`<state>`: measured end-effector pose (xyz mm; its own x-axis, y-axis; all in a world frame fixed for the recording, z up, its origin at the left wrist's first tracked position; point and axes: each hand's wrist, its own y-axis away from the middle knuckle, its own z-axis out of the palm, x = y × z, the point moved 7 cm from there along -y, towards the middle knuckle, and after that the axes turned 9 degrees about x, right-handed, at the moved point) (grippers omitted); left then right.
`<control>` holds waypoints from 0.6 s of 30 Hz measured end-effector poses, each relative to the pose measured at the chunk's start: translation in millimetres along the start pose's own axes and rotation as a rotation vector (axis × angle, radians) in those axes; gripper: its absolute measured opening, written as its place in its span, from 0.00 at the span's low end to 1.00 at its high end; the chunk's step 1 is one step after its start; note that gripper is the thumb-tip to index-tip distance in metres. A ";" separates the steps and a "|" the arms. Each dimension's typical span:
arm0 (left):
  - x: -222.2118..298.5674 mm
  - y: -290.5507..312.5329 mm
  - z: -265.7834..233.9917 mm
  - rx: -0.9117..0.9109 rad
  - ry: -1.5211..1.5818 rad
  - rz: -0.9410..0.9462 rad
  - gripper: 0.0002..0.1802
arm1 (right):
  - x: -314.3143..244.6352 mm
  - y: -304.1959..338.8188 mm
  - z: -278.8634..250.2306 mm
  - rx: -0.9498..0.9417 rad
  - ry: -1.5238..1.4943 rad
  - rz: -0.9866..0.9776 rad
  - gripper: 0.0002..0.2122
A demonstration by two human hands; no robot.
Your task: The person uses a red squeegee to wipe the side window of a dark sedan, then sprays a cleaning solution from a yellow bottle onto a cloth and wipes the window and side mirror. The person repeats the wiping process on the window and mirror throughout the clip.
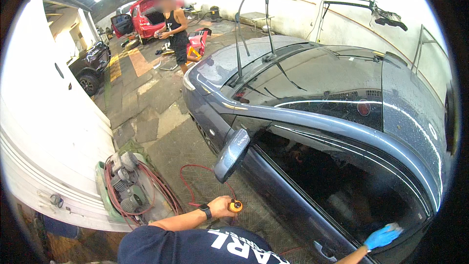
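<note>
A dark blue car (312, 225) with wet, beaded paint stands along my right side. My left hand (222, 207), bare and with a black watch at the wrist, is closed round a yellow and black hand tool (236, 207) beside the front door; its exact kind I cannot make out. Stretched out to the right, my right hand (382, 237) wears a blue glove. It presses a small greyish cloth or pad (396, 227) against the lower rear of the dark side window (337, 181).
A folded-out wing mirror (232, 155) juts toward me, and raised wipers (239, 39) stand over the windscreen. A red hose (188, 186) crosses the floor near a compressor (128, 181). Farther off are a person in black (176, 29) and a red car (146, 17).
</note>
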<state>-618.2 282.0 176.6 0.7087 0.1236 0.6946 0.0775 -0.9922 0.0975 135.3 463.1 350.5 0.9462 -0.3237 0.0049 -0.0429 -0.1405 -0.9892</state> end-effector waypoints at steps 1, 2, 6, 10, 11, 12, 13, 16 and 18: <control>-5.9 0.7 -3.8 0.056 0.021 0.049 0.28 | 7.5 -30.5 16.0 -0.006 -0.031 0.039 0.27; -8.3 -4.7 -6.8 0.060 0.033 0.065 0.28 | 22.9 -53.9 30.5 0.048 0.119 -0.104 0.27; -22.6 9.0 -30.6 0.143 0.102 0.020 0.28 | -8.7 -87.2 71.8 -0.216 0.311 0.074 0.24; -62.3 32.3 -39.2 0.122 0.013 -0.082 0.29 | -254.0 -69.0 20.9 -0.143 0.337 -0.234 0.18; -65.4 34.6 -43.5 0.161 0.047 -0.052 0.30 | -311.4 -59.5 -0.7 -0.153 0.300 -0.282 0.18; -70.6 35.3 -46.3 0.155 0.049 -0.058 0.30 | -356.3 -48.5 -15.8 -0.106 0.321 -0.250 0.18; -76.4 36.6 -49.5 0.150 0.051 -0.069 0.30 | -391.3 -26.7 -17.4 -0.317 0.062 -0.147 0.20; -91.5 42.5 -58.1 0.143 0.059 -0.106 0.30 | -510.4 9.1 -58.4 -0.323 -0.353 -0.137 0.30; -102.0 51.6 -64.7 0.187 0.069 -0.144 0.31 | -582.4 20.5 -79.2 -0.922 -0.305 -0.225 0.30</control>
<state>-731.8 219.2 156.9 0.6314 0.2588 0.7310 0.3079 -0.9489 0.0700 -442.1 574.5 338.9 0.9993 0.0355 0.0124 0.0372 -0.8828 -0.4683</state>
